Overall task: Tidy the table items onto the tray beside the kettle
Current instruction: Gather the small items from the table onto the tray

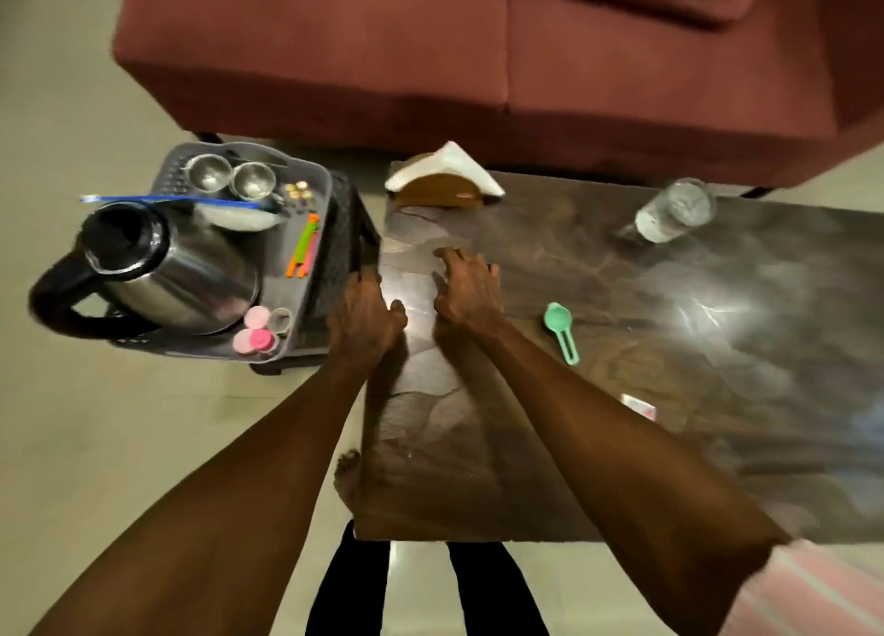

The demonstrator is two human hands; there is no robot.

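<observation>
Two bare hands, left hand (366,315) and right hand (466,291), spread and empty over dark wooden table (526,444). Small green plastic scoop (560,330) just beside right wrist; probably light, stiff; best pinched at slotted handle. Grey plastic tray (318,252) leftward.

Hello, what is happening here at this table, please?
A person is tidying a dark table onto a grey tray that holds a kettle. Both hands are empty: the left hand is at the table edge, the right hand is over the tabletop. A green scoop, a glass and a napkin holder remain on the table.
</observation>
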